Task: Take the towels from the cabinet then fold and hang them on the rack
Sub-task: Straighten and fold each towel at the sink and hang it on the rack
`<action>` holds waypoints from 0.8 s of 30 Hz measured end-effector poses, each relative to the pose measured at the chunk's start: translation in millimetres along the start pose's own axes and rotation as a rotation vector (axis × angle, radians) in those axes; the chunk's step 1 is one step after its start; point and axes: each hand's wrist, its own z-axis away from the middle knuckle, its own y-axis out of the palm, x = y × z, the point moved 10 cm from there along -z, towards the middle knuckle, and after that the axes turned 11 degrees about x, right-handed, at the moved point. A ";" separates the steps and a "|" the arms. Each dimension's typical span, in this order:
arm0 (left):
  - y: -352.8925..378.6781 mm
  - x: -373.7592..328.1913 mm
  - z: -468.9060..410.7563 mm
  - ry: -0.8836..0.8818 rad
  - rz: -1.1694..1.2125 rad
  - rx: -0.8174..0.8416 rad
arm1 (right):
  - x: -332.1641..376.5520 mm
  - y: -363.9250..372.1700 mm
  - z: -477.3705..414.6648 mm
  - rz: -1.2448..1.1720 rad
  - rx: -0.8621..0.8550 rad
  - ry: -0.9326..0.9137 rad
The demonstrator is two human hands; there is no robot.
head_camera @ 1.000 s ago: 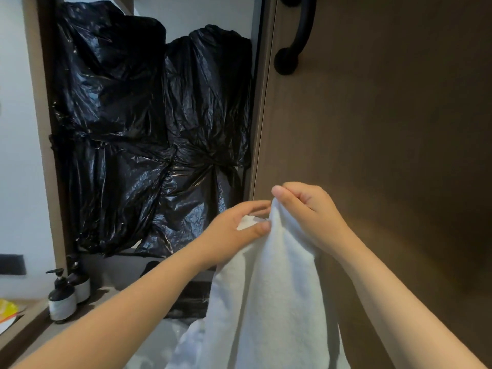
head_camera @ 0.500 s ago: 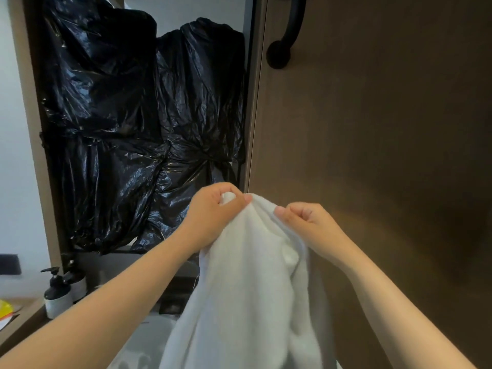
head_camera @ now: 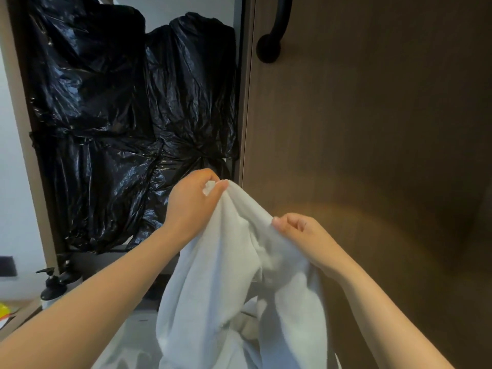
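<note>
Two grips carry the work. My left hand point(head_camera: 194, 206) pinches a bunched corner of the white towel point(head_camera: 234, 275) between thumb and curled fingers, with a tuft poking out of the fist. My right hand point(head_camera: 300, 235) pinches the top edge just beside it, a little lower. Both grips are closed on cloth.

The towel hangs from them in deep folds in front of the brown cabinet door point(head_camera: 372, 129). Its lower part drops out of view, so I cannot tell whether it is clear of whatever lies below.

To fold it well, I judge I should walk the right grip along the hem to the far corner, then spread the hands apart until the edge is taut and level. Rushing risks catching a doubled layer.

Left of the door, shiny black bags point(head_camera: 119, 115) fill the open cabinet. A pump bottle point(head_camera: 49, 288) stands on the bench point(head_camera: 25, 308) at lower left.
</note>
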 end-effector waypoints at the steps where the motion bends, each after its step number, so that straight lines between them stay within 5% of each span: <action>1: -2.6 6.9 -1.6 -0.026 -0.008 -0.018 | -4.3 1.2 1.3 0.011 0.054 0.026; 4: -12.1 27.3 -3.2 -0.105 -0.027 -0.064 | -28.5 1.0 11.8 0.045 0.198 0.156; 7: -14.5 36.9 -0.2 -0.133 -0.028 -0.071 | -47.9 -8.4 22.5 -0.014 0.169 0.211; 14: -7.3 43.2 3.4 -0.153 -0.097 -0.013 | 4.8 -57.6 25.5 0.202 -0.362 -0.133; 17: -7.0 46.4 4.1 -0.140 -0.130 0.015 | 46.4 -71.3 27.0 0.408 -0.462 -0.280; 24: -3.1 38.9 15.3 -0.083 -0.059 0.080 | 61.6 -65.8 6.1 0.502 -0.328 -0.198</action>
